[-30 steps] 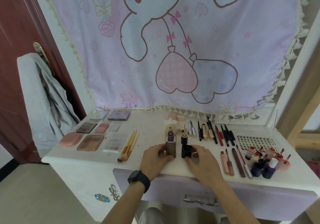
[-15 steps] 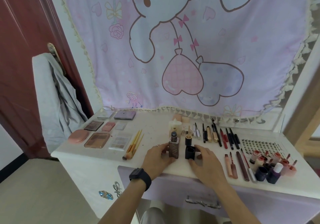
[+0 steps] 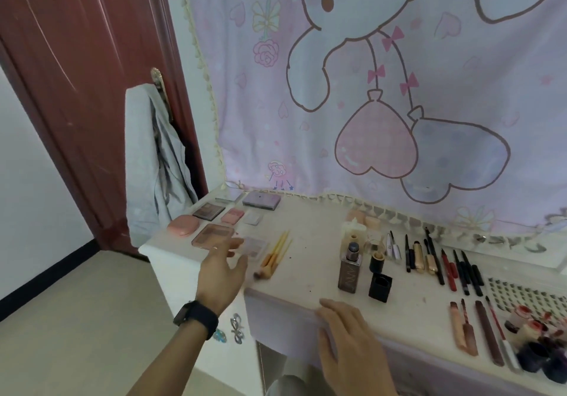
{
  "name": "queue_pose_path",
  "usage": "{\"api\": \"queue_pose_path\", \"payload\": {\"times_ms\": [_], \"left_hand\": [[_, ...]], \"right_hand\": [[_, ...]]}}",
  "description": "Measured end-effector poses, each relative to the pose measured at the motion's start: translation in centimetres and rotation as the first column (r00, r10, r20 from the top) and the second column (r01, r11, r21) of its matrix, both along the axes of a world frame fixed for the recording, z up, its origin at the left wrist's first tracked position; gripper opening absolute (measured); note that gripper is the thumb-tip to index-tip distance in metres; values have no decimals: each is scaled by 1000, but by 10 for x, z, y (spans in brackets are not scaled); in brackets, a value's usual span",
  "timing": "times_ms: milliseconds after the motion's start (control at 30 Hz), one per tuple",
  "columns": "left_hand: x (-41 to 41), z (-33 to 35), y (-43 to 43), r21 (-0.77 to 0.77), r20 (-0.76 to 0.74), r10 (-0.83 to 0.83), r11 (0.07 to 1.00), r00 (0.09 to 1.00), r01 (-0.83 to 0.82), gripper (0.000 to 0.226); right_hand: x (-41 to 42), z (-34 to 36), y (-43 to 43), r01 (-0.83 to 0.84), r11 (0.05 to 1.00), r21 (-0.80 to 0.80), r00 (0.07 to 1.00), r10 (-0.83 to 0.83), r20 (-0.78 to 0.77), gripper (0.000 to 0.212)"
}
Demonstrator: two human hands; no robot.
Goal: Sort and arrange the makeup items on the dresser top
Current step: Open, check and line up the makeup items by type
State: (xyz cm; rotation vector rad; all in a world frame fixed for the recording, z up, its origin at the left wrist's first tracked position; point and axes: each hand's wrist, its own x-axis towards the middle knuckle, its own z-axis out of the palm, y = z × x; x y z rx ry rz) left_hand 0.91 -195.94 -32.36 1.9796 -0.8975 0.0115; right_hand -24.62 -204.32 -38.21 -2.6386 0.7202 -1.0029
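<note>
On the white dresser top (image 3: 316,260) stand a brown foundation bottle (image 3: 349,268) and a small black cube-shaped container (image 3: 380,286). My left hand (image 3: 222,270), with a dark watch on the wrist, is stretched out to the left with straight fingers, its tips over a clear eyeshadow palette (image 3: 254,247). It holds nothing. Beside it lies a bundle of yellow-handled brushes (image 3: 274,256). My right hand (image 3: 346,337) rests flat on the dresser's front edge, below the bottle.
Compacts and palettes (image 3: 214,233) lie at the left end. Pencils and mascaras (image 3: 435,257) are in a row at the right, with lip tubes (image 3: 466,331) and small bottles (image 3: 537,346) near the front right. A dark red door (image 3: 92,89) and hanging grey garment (image 3: 153,156) stand to the left.
Both hands let go of the bottle and the black container. My left hand moved left toward the palettes; my right hand dropped back to the front edge. The view swung left.
</note>
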Motion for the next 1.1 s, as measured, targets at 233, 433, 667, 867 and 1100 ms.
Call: {"api": "queue_pose_path", "payload": {"times_ms": [233, 433, 667, 867, 1100], "left_hand": [[32, -3, -17, 333, -6, 9, 943, 1000, -6, 50], [38, -2, -31, 502, -4, -62, 863, 998, 56, 45], [38, 0, -36, 554, 24, -68, 831, 997, 43, 44], [42, 2, -42, 597, 64, -95, 801, 993, 38, 46], [41, 1, -44, 524, 43, -54, 852, 998, 24, 41]], "right_hand": [[67, 17, -14, -27, 988, -152, 974, -8, -225, 47], [72, 6, -14, 38, 989, -146, 916, -93, -390, 56], [75, 3, -15, 46, 992, -118, 915, -90, -394, 57], [75, -1, -18, 16, 997, -73, 915, -44, -400, 62], [73, -2, -20, 2, 999, -34, 913, -16, -408, 63]]}}
